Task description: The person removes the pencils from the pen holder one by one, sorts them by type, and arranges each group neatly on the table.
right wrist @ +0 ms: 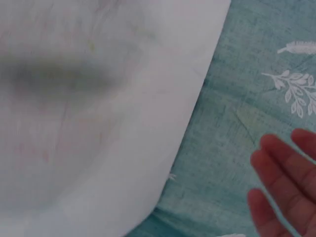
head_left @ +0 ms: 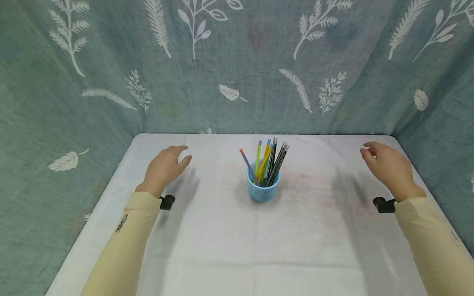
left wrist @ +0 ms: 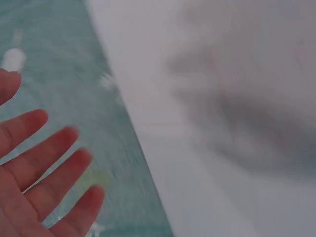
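A light blue cup (head_left: 261,192) stands upright on the white table, holding several pencils (head_left: 270,164) in purple, lime, yellow, green and black that lean different ways. To the cup's left, my left hand (head_left: 165,167) hovers above the table and touches nothing. Its fingers are spread and relaxed in the left wrist view, where the palm (left wrist: 39,187) shows at the lower left. My right hand (head_left: 389,167) is held in the air over the right side of the table, well away from the cup. Loosely extended fingers (right wrist: 281,168) of it appear in the right wrist view, holding nothing.
The table (head_left: 222,238) has a white, faintly stained covering with fold creases. Blue-green cloth (head_left: 259,94) with white leaf prints hangs behind it and along both sides. Dark wrist cameras (head_left: 168,202) sit at the cuffs of the yellow sleeves (head_left: 122,246).
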`<control>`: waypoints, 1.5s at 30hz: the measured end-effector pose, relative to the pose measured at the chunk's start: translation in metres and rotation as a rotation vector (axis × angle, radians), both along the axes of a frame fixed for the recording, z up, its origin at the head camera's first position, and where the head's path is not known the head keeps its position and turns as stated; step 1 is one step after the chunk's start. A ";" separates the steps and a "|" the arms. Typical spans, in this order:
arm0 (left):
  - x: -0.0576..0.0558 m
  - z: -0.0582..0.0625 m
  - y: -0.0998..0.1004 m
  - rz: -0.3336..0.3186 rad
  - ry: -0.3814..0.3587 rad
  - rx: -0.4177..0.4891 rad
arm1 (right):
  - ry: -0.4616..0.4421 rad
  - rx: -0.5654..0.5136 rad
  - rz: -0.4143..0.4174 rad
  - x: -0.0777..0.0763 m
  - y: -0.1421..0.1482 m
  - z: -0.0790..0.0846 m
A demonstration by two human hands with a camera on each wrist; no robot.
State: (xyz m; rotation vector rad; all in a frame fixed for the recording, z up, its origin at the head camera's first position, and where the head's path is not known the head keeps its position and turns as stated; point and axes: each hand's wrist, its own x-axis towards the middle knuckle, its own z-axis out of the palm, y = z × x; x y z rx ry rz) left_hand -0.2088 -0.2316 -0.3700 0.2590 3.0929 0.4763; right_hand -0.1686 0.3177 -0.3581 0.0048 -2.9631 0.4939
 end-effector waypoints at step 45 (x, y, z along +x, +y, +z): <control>0.037 -0.061 0.141 -0.153 -0.181 1.245 | 0.305 -1.031 -0.074 -0.013 -0.103 -0.107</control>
